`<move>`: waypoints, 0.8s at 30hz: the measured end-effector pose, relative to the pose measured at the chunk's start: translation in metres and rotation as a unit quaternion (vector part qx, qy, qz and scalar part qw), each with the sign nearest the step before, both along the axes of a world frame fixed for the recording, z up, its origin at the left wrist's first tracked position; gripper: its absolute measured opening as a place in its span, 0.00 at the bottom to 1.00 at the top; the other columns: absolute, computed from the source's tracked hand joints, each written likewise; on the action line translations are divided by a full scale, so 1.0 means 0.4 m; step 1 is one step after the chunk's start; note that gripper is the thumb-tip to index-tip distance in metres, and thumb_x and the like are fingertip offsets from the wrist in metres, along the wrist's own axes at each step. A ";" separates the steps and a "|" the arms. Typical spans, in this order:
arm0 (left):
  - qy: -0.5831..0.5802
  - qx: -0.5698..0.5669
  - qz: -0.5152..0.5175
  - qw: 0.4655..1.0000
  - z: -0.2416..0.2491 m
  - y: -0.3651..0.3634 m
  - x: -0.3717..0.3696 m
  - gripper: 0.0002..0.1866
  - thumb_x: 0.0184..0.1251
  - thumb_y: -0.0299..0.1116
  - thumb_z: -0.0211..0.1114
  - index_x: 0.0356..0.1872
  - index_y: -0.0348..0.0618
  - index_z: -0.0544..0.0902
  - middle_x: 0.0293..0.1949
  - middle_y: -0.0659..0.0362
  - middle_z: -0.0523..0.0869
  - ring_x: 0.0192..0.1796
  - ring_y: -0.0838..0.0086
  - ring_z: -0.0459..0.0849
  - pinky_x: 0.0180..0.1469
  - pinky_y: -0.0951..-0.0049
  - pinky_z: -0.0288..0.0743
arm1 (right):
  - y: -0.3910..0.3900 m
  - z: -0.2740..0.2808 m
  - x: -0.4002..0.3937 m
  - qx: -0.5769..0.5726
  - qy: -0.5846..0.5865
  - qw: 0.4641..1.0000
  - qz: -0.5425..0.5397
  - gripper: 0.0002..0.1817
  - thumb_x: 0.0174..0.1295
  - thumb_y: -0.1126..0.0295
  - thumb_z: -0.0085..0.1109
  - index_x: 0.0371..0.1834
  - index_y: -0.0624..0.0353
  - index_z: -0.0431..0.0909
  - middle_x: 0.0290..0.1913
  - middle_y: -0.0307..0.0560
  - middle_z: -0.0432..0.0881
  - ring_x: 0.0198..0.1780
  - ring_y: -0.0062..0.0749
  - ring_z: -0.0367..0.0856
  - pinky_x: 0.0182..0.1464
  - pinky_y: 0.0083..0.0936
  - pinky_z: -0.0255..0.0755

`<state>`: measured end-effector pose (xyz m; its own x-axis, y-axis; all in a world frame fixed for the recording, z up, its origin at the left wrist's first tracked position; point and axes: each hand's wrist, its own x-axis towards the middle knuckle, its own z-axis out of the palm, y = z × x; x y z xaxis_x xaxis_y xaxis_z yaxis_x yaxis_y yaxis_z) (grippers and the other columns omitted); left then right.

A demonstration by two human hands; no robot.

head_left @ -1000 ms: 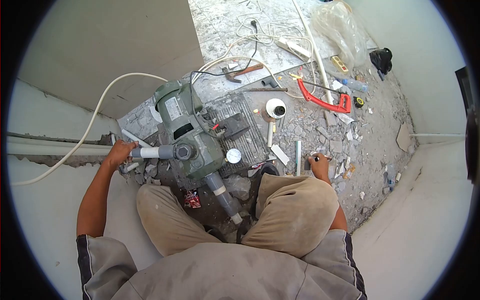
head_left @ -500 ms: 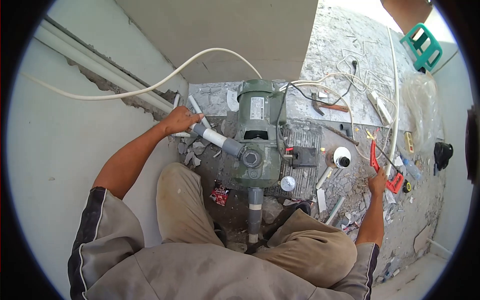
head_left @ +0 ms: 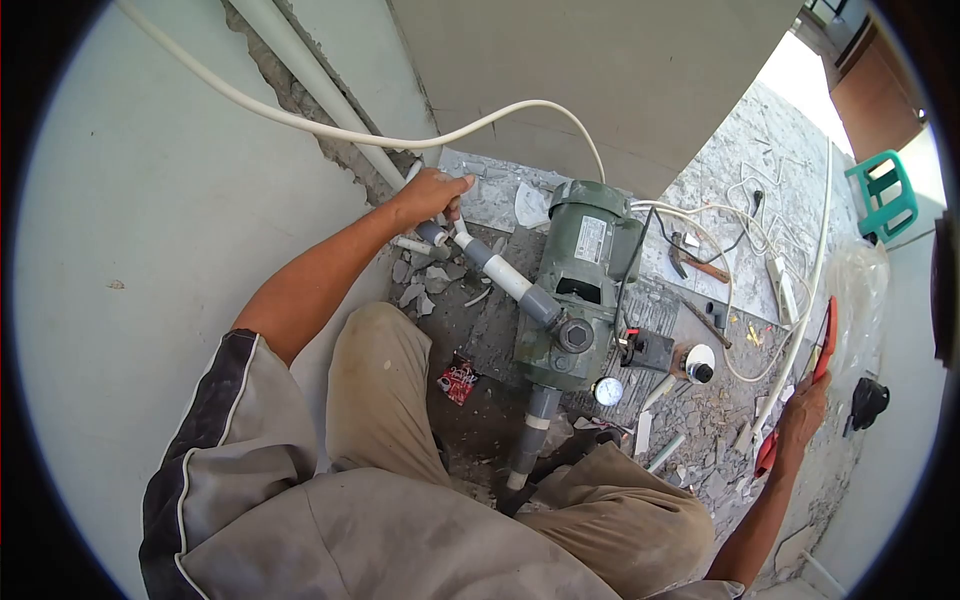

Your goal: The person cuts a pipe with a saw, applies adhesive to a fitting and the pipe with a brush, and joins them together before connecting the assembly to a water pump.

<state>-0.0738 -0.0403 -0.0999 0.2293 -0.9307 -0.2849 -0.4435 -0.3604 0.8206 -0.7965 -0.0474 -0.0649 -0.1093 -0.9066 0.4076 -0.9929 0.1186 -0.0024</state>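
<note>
My left hand [head_left: 432, 198] is closed at a white pipe [head_left: 461, 229], beside the free end of the pump's grey-and-white outlet pipe [head_left: 507, 276]. The fingers partly hide what they grip. A grey pipe fitting [head_left: 432, 233] sits just below that hand. The green water pump [head_left: 580, 250] stands on the floor in front of my knees, with a second pipe [head_left: 530, 440] running from it toward me. On the right, my right hand [head_left: 803, 408] is wrapped round a red hacksaw [head_left: 827, 338], held upright and partly hidden by the hand.
A hammer [head_left: 705, 268], an extension socket [head_left: 781, 288] and looping white cables lie beyond the pump. Beside it are a pressure gauge [head_left: 607, 391] and a can [head_left: 699, 362]. Rubble covers the floor; a green stool [head_left: 884, 196] stands far right. White pipes [head_left: 330, 95] run along the chipped wall.
The head view has turned, shifting the pump right. My left hand has moved off the outlet pipe's end to just above it. The hacksaw has been lifted and turned upright by my right hand.
</note>
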 end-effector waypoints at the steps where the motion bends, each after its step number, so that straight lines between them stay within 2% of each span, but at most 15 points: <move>1: 0.008 -0.068 0.028 0.997 0.004 0.009 0.000 0.28 0.77 0.52 0.64 0.20 0.40 0.82 0.20 0.60 0.81 0.25 0.76 0.79 0.33 0.68 0.74 | 0.003 0.103 0.065 0.004 -0.047 0.999 -0.012 0.20 0.82 0.63 0.46 0.67 0.65 0.69 0.35 0.65 0.83 0.32 0.65 0.79 0.38 0.54 0.71; 2: 0.016 -0.136 0.056 0.989 0.011 0.021 0.001 0.27 0.78 0.50 0.64 0.21 0.41 0.82 0.20 0.61 0.81 0.26 0.78 0.78 0.33 0.69 0.73 | 0.019 0.188 0.125 -0.052 -0.107 0.992 0.039 0.21 0.82 0.61 0.46 0.68 0.64 0.69 0.28 0.57 0.81 0.26 0.53 0.79 0.32 0.46 0.70; 3: 0.001 -0.187 0.075 0.979 0.029 0.042 -0.004 0.26 0.78 0.49 0.65 0.22 0.40 0.82 0.21 0.61 0.81 0.27 0.79 0.78 0.33 0.70 0.73 | 0.034 0.283 0.203 -0.047 -0.230 0.970 0.059 0.21 0.83 0.58 0.46 0.65 0.64 0.71 0.24 0.44 0.76 0.22 0.31 0.75 0.27 0.30 0.68; 5: -0.030 -0.288 0.114 0.951 0.076 0.114 -0.028 0.25 0.78 0.47 0.65 0.24 0.38 0.83 0.22 0.62 0.81 0.29 0.82 0.78 0.34 0.73 0.72 | 0.099 0.452 0.397 -0.011 -0.408 0.905 0.119 0.22 0.83 0.55 0.47 0.63 0.63 0.73 0.22 0.35 0.69 0.20 0.14 0.69 0.23 0.19 0.64; 7: -0.009 -0.203 0.087 0.975 0.159 0.229 -0.077 0.24 0.80 0.49 0.62 0.31 0.36 0.84 0.26 0.63 0.83 0.31 0.83 0.78 0.36 0.76 0.73 | 0.125 0.492 0.561 -0.013 -0.557 0.817 0.147 0.20 0.83 0.54 0.48 0.60 0.61 0.74 0.20 0.34 0.67 0.18 0.12 0.66 0.20 0.15 0.64; 8: 0.027 -0.122 0.019 0.992 0.181 0.281 -0.102 0.26 0.81 0.53 0.61 0.37 0.34 0.85 0.31 0.61 0.86 0.35 0.81 0.81 0.39 0.75 0.76 | 0.134 0.487 0.641 0.008 -0.611 0.778 0.147 0.19 0.83 0.54 0.49 0.58 0.60 0.75 0.20 0.34 0.68 0.18 0.14 0.67 0.19 0.17 0.65; 10: 0.243 -0.111 -0.086 0.960 0.130 0.364 -0.183 0.28 0.81 0.56 0.59 0.45 0.34 0.84 0.35 0.58 0.87 0.37 0.77 0.84 0.40 0.74 0.79 | 0.144 0.422 0.786 0.067 -0.698 0.699 0.139 0.18 0.82 0.53 0.50 0.52 0.58 0.75 0.20 0.35 0.69 0.18 0.18 0.69 0.17 0.20 0.67; 12: 0.417 0.111 -0.060 0.900 0.169 0.460 -0.231 0.28 0.81 0.57 0.58 0.52 0.34 0.82 0.39 0.55 0.88 0.43 0.75 0.87 0.41 0.73 0.82 | 0.162 0.327 0.907 0.159 -0.743 0.639 0.120 0.16 0.82 0.54 0.49 0.50 0.58 0.74 0.19 0.37 0.70 0.17 0.23 0.69 0.18 0.24 0.69; 14: 0.420 0.091 -0.090 0.898 0.171 0.541 -0.235 0.27 0.81 0.55 0.59 0.52 0.34 0.81 0.36 0.56 0.87 0.37 0.76 0.86 0.37 0.74 0.81 | 0.173 0.229 0.996 0.220 -0.774 0.586 0.098 0.15 0.81 0.55 0.50 0.48 0.56 0.72 0.19 0.38 0.70 0.16 0.25 0.70 0.18 0.27 0.70; 15: 0.423 0.079 -0.102 0.897 0.169 0.568 -0.228 0.27 0.82 0.54 0.59 0.51 0.34 0.80 0.35 0.57 0.86 0.34 0.76 0.86 0.36 0.74 0.81 | 0.180 0.198 1.034 0.246 -0.773 0.576 0.096 0.14 0.81 0.55 0.51 0.47 0.55 0.72 0.19 0.38 0.70 0.16 0.25 0.70 0.18 0.27 0.69; 19: 0.382 0.095 -0.038 0.919 0.088 0.644 -0.147 0.23 0.84 0.49 0.55 0.52 0.34 0.81 0.36 0.55 0.88 0.21 0.78 0.81 0.25 0.76 0.76 | 0.197 0.101 1.162 0.295 -0.783 0.544 0.062 0.12 0.80 0.58 0.52 0.47 0.55 0.70 0.20 0.38 0.71 0.16 0.26 0.70 0.16 0.28 0.70; 21: 0.349 0.117 0.013 0.930 0.069 0.657 -0.121 0.21 0.85 0.46 0.54 0.50 0.33 0.81 0.33 0.55 0.87 0.15 0.79 0.75 0.21 0.76 0.72 | 0.217 0.055 1.216 0.286 -0.777 0.557 0.066 0.11 0.80 0.59 0.51 0.45 0.55 0.69 0.20 0.39 0.71 0.16 0.26 0.71 0.16 0.28 0.71; 24: 0.317 0.098 0.007 0.943 0.027 0.663 -0.088 0.19 0.85 0.43 0.53 0.47 0.34 0.81 0.28 0.55 0.84 0.14 0.79 0.73 0.18 0.75 0.70 | 0.242 0.003 1.228 0.272 -0.774 0.567 0.071 0.11 0.80 0.60 0.51 0.42 0.55 0.68 0.21 0.39 0.72 0.17 0.26 0.72 0.16 0.29 0.72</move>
<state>-0.1088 0.2250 -0.0893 -0.0325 -0.8444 -0.5347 0.1207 -0.5344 0.8366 -0.3055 0.0495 -0.0638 0.1356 -0.8969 -0.4209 0.1493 0.4385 -0.8863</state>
